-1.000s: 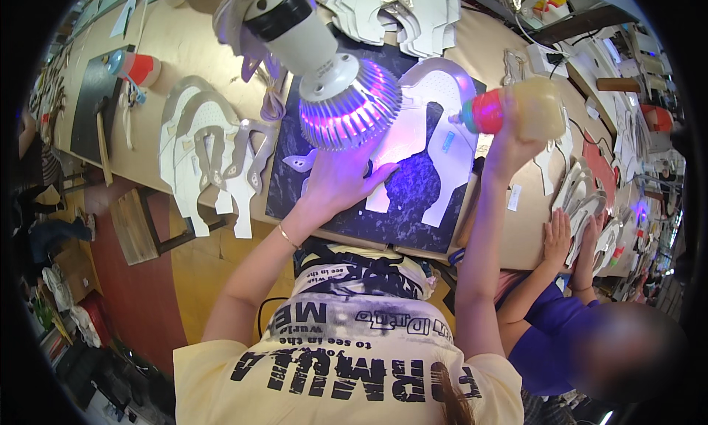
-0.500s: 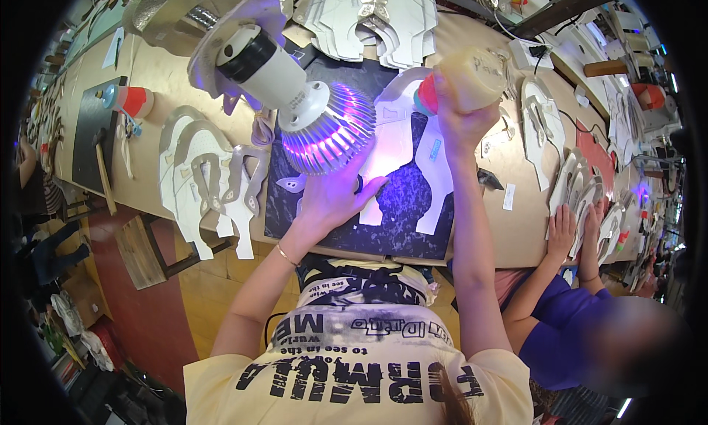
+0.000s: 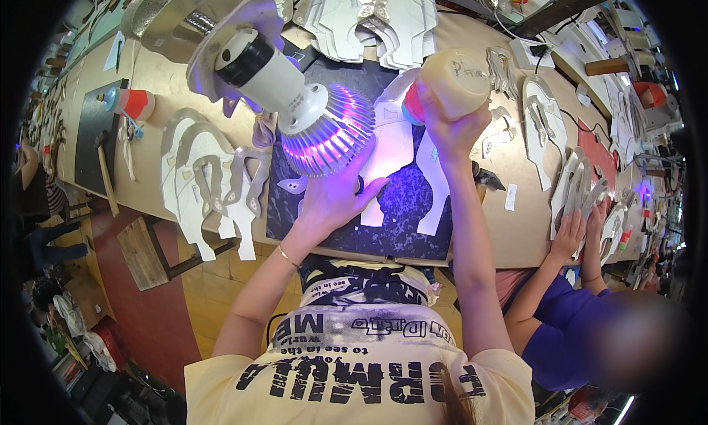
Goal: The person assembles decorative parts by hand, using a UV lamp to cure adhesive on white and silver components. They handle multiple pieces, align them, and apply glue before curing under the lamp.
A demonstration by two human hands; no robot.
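My right hand is wrapped round a cream plastic glue bottle with a red and blue neck, tipped with its neck toward the lower left. The neck is over the upper part of a white shoe upper piece with two long legs, lying on a dark speckled slab. My left hand rests at the piece's left edge, thumb stretched out to the right, other fingers partly hidden by a finned lamp. The lamp glows violet over the hand and piece. The bottle's tip is hidden.
White shoe pieces lie to the left, and a stack of them at the back. Further left are a hammer and another red-banded bottle. A co-worker's hands handle pieces at the right.
My right hand has moved the bottle left and slightly nearer, over the shoe piece. My left hand stays in place. At the right, the co-worker's hands have shifted slightly.
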